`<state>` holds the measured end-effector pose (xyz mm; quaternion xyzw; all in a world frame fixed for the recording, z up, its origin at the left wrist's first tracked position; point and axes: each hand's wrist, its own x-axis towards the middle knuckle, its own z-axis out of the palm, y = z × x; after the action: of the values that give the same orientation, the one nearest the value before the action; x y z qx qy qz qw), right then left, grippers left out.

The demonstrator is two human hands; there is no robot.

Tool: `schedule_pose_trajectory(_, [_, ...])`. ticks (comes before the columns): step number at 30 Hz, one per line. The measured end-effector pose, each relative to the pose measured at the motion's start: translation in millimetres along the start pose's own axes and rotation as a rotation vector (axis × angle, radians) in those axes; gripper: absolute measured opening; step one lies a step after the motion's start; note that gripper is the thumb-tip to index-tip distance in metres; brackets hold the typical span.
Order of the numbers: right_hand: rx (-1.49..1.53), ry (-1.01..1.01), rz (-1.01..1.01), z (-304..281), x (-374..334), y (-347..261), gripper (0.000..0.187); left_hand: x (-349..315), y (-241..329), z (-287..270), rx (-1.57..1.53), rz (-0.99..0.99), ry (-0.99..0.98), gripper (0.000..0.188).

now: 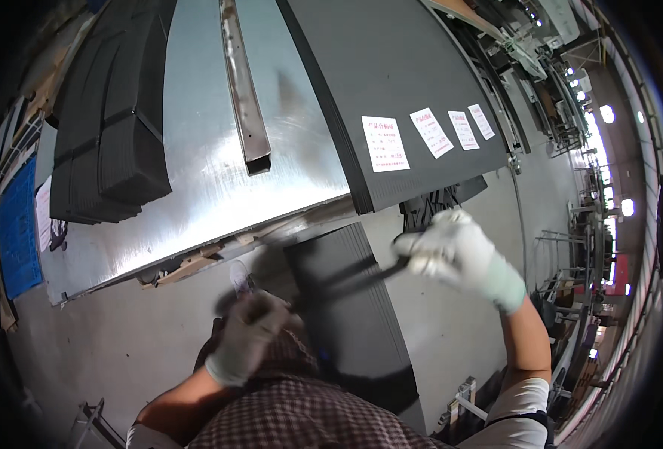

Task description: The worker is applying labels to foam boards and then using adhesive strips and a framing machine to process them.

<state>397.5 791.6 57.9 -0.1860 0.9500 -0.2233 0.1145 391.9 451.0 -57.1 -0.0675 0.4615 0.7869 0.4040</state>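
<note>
A thin black strip [354,287], smeared by motion, stretches between my two gloved hands in front of my body. My right hand [455,254], in a white glove, is closed around its right end. The gloved left hand [253,329] is blurred, its fingers curled by the strip's left end. Just beyond the left hand's fingers shows a small clear rounded thing [239,273], too blurred to name. Below the strip stands a stack of dark grey panels [354,322], partly shadowed.
Ahead is a metal-topped table [197,194] with a rectangular metal tube [245,97], strapped dark panels [111,127] on the left and a large dark panel stack [391,67] bearing white labels [384,144] on the right. A blue crate [21,232] stands far left.
</note>
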Motion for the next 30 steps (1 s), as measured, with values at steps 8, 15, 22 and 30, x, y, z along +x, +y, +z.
schedule_pose_trajectory(8, [0.968, -0.242, 0.174, 156.1, 21.3, 76.5, 0.038, 100.1, -104.0, -83.6, 0.716, 0.141, -0.207, 0.028])
schedule_pose_trajectory(15, [0.447, 0.561, 0.637, 160.8, 6.3, 36.7, 0.02, 160.4, -128.6, -95.2, 0.693, 0.432, -0.467, 0.033])
schedule_pose_trajectory(22, [-0.011, 0.42, 0.372, 149.6, 40.5, -67.7, 0.05, 113.2, -74.3, -100.9, 0.722, -0.038, -0.545, 0.043])
schedule_pose_trajectory(30, [0.495, 0.369, 0.235, 129.9, 20.7, -38.3, 0.076, 78.5, 10.7, 32.1, 0.581, 0.347, -0.341, 0.01])
